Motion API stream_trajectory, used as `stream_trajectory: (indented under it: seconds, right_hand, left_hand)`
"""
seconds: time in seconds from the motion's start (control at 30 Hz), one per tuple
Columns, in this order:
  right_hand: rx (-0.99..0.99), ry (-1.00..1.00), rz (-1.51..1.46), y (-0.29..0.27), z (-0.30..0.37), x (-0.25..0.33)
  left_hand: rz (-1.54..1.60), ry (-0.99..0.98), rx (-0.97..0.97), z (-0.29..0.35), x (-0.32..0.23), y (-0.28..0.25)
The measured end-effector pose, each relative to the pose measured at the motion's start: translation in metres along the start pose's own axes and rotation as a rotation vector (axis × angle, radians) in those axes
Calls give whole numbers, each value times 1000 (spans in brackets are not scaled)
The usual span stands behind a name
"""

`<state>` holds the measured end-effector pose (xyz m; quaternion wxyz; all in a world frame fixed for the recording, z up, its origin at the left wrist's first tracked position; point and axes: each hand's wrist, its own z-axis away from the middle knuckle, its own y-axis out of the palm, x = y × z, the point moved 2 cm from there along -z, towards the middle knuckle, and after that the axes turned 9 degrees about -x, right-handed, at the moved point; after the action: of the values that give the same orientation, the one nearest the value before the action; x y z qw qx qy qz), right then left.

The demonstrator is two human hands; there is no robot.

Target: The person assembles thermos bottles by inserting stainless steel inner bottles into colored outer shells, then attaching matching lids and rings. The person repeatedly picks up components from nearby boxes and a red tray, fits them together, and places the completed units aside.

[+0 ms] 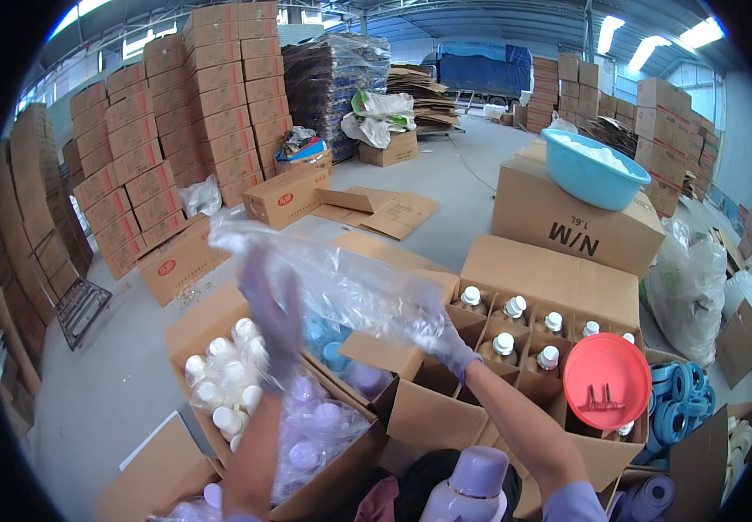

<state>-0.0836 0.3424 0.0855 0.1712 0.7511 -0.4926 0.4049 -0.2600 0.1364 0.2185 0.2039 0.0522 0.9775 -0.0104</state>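
Note:
A clear plastic bag (341,278) is stretched out in front of me above the cartons. My right hand (447,341), in a thin pale purple glove, is closed on the bag's right end. At its left end is my gloved left hand (271,317), raised and blurred; its thumb stands apart, but its fingertips are hidden by plastic and motion. Close to my body stands a lilac bottle (471,487) with a rounded cap. Below my left hand, an open carton holds white-capped containers (228,374) and lilac ones (315,431) in clear plastic.
Right of centre, a divided carton (528,322) holds several white-capped bottles (515,306). A red bowl (606,370) with small metal parts sits on it. A blue basin (593,174) rests on a closed box (567,222). Blue ring-shaped parts (680,400) lie at right; stacked cartons (219,96) stand behind.

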Motion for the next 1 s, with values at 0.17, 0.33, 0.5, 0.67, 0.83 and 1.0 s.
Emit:
stream_trajectory:
  seconds: [0.17, 0.33, 0.5, 0.67, 0.83, 1.0]
  right_hand:
    - [172, -593, 696, 22, 47, 55]
    - [146, 8, 607, -38, 115, 79]
    - [14, 507, 212, -113, 175, 99]
    - [-31, 283, 845, -136, 235, 83]
    - [-260, 195, 716, -133, 288, 134]
    - [-169, 122, 771, -107, 385, 165]
  left_hand:
    - [447, -531, 483, 143, -57, -2]
    - [572, -1189, 541, 198, -64, 33]
    - [1052, -1578, 205, 215, -32, 14]
    - [429, -206, 496, 251, -44, -42]
    - [308, -688, 1827, 185, -131, -110]
    - [840, -36, 1657, 249, -139, -193]
